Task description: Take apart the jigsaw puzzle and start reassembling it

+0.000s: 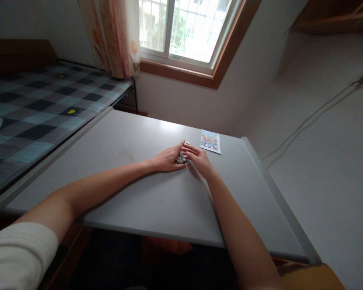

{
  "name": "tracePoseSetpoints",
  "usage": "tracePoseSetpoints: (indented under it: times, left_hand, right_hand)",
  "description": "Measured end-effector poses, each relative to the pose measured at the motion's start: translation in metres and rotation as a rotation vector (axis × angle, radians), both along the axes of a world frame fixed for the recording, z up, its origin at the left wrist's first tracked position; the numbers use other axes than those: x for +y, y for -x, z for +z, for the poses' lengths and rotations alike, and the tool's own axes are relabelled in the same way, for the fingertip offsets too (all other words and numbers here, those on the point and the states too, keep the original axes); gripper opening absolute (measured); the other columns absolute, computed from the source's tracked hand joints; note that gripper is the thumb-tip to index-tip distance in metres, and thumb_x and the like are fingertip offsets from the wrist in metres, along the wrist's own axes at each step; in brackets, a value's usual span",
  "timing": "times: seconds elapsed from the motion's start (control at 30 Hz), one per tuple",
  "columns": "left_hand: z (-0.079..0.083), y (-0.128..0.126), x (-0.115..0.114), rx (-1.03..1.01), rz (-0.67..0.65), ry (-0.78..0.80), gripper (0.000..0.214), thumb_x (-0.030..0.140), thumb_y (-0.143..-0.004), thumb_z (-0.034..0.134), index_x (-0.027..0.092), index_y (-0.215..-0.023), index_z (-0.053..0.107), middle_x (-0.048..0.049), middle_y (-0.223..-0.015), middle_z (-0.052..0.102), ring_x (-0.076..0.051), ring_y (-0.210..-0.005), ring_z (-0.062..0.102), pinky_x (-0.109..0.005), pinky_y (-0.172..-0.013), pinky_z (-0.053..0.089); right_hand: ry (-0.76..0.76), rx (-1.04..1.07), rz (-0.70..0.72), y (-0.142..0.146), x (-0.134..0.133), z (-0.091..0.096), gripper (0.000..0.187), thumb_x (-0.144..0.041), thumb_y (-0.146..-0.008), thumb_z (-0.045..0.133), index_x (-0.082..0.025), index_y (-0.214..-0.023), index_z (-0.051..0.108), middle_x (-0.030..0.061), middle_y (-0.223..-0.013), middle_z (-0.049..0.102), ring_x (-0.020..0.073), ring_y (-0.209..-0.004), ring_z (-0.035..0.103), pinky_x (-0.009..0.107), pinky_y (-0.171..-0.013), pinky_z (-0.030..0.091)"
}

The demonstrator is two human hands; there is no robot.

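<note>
A small heap of jigsaw puzzle pieces (180, 158) lies on the grey-white table (157, 201), partly hidden between my two hands. My left hand (169, 158) curves around the left side of the heap, thumb and fingers spread and touching the pieces. From the right, my right hand (200, 161) reaches over the heap with its fingers apart and bent, their tips close to the left hand. One loose puzzle piece (188, 142) sits just beyond the fingertips. Behind the right hand lies a picture card (211, 141) with a colourful printed drawing.
A bed with a checked mattress (48, 100) stands along the table's left side. Beyond the far edge are a wall, a window (187, 32) and a patterned curtain (113, 40). A cable (308, 119) runs down the right wall.
</note>
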State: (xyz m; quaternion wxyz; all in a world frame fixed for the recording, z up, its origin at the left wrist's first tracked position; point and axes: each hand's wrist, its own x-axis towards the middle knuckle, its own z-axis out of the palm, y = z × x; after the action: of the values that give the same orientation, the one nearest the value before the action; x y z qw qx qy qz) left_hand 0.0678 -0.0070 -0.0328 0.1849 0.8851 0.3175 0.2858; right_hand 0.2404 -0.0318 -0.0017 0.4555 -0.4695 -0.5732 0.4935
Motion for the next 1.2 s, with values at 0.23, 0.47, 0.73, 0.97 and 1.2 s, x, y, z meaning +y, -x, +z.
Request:
tracePoseSetpoints:
  times: [0.23, 0.47, 0.73, 0.97, 1.2]
  left_hand:
    - [0.003, 0.001, 0.002, -0.095, 0.009, 0.058, 0.079, 0.029, -0.077, 0.06, 0.014, -0.147, 0.025, -0.0161, -0.138, 0.048, -0.025, -0.123, 0.051, -0.036, -0.102, 0.043]
    - [0.006, -0.001, 0.006, -0.121, 0.078, 0.091, 0.04, 0.02, -0.087, 0.043, 0.018, -0.126, 0.053, -0.0091, -0.116, 0.06, -0.019, -0.103, 0.06, -0.032, -0.094, 0.047]
    - [0.006, 0.0, 0.006, -0.075, 0.132, -0.004, 0.053, 0.03, -0.076, 0.064, 0.016, -0.127, 0.053, -0.0124, -0.122, 0.056, -0.026, -0.113, 0.055, -0.038, -0.1, 0.044]
    - [0.002, -0.001, 0.011, -0.155, 0.165, 0.067, 0.036, 0.016, -0.083, 0.049, 0.015, -0.118, 0.059, -0.0099, -0.11, 0.063, -0.02, -0.1, 0.061, -0.035, -0.093, 0.048]
    - [-0.003, -0.004, 0.025, -0.578, 0.142, 0.394, 0.04, 0.007, -0.081, 0.04, 0.013, -0.116, 0.059, -0.0125, -0.113, 0.066, -0.018, -0.095, 0.068, -0.035, -0.085, 0.055]
  right_hand:
    - [0.047, 0.077, 0.009, -0.002, -0.001, 0.003, 0.037, -0.027, -0.068, 0.061, -0.017, -0.103, 0.068, 0.0081, -0.095, 0.074, 0.0178, -0.083, 0.069, 0.035, -0.078, 0.055]
    - [-0.09, -0.172, -0.231, -0.014, 0.01, -0.004, 0.031, -0.022, -0.073, 0.049, -0.015, -0.096, 0.068, 0.0088, -0.09, 0.073, 0.0173, -0.081, 0.068, 0.034, -0.077, 0.054]
    - [-0.343, -0.604, -0.261, -0.017, 0.011, -0.012, 0.034, -0.014, -0.076, 0.047, -0.015, -0.102, 0.069, 0.0118, -0.104, 0.07, 0.02, -0.089, 0.065, 0.036, -0.082, 0.053]
    - [-0.322, -0.632, -0.248, -0.015, 0.008, -0.007, 0.033, -0.018, -0.078, 0.049, -0.014, -0.104, 0.069, 0.0116, -0.104, 0.068, 0.0195, -0.086, 0.064, 0.034, -0.077, 0.054]
    - [-0.34, -0.614, -0.239, -0.015, 0.007, -0.008, 0.03, -0.02, -0.08, 0.049, -0.016, -0.103, 0.069, 0.0109, -0.106, 0.068, 0.0187, -0.085, 0.064, 0.033, -0.075, 0.055]
